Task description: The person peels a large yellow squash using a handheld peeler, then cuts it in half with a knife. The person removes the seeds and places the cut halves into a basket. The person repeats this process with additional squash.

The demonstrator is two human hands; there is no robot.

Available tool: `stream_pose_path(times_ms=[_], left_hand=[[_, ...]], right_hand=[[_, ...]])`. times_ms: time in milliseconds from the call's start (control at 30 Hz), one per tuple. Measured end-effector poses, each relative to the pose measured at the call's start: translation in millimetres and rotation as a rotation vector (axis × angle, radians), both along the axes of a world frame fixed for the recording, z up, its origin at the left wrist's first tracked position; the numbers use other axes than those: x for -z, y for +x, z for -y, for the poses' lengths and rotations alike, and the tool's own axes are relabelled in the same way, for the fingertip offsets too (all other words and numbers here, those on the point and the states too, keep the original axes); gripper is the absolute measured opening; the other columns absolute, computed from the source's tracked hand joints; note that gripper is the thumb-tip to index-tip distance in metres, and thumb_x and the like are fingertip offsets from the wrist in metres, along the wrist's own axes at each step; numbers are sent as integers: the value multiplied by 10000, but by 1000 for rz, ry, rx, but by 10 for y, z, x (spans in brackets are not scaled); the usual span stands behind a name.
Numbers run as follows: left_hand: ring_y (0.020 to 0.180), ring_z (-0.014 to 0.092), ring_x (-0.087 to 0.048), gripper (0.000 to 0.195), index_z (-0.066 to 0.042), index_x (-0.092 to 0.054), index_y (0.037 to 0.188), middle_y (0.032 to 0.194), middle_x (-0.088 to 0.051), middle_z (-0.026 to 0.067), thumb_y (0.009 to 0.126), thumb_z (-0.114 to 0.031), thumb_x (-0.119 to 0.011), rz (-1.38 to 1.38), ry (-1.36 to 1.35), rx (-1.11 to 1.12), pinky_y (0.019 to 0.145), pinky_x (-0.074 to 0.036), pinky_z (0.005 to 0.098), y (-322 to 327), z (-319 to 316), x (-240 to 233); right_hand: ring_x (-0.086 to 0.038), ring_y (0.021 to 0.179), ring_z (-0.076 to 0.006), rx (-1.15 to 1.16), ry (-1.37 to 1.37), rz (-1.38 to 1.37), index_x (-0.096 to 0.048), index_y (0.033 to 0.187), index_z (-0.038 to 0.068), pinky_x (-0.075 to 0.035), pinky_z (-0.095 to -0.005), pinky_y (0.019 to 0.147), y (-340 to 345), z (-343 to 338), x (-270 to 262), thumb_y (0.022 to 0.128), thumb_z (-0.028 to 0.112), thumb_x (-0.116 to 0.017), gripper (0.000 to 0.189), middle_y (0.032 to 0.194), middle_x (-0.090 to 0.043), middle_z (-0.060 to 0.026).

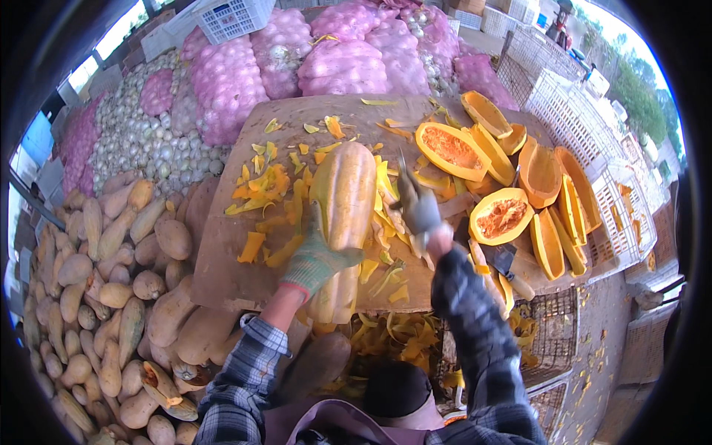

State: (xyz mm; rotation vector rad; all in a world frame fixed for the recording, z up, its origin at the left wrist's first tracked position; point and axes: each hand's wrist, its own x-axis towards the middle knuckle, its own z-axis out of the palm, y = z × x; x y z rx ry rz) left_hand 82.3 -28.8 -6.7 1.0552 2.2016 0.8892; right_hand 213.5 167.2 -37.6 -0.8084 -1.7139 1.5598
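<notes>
A long, pale orange ribbed squash [346, 194] lies lengthwise on a wooden board [222, 278], its near end at the front edge. My left hand [320, 258], in a greenish knit glove, grips its near left side, thumb across the top. Just right of the squash, my gloved right hand [425, 214] is blurred and closed on a knife [403, 167], whose blade points away from me. The handle is hidden in the hand. Yellow peel strips [384, 192] lie between the squash and the knife. More peel scraps [270, 183] are on the left.
Squash halves [481, 153], some seeded, some hollowed, cover the board's right side beside a broad-bladed tool [503, 258]. Whole squashes [117, 295] pile up at left. Pink mesh sacks [345, 67] stand behind. A crate [548, 328] and peelings [395, 339] sit below the board.
</notes>
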Motion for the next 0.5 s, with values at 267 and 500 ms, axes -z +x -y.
stream_pose_path(times_ms=[267, 500], left_hand=[[1159, 329, -624, 1337, -74, 40, 1589, 1321, -587, 255, 690, -486, -859, 170, 2, -108, 976, -507, 376, -206, 140, 76], [1123, 339, -646, 1286, -35, -9, 1582, 1299, -595, 275, 706, -479, -839, 167, 97, -155, 942, -525, 388, -122, 157, 129]], right_hand=[[-715, 785, -207, -234, 139, 620, -658, 1257, 64, -521, -358, 733, -914, -749, -201, 1016, 468, -519, 491, 949, -740, -152], [-654, 917, -462, -102, 608, 315, -589, 1321, 85, -512, -500, 784, -17, 417, -67, 1011, 395, -516, 443, 884, -652, -325]])
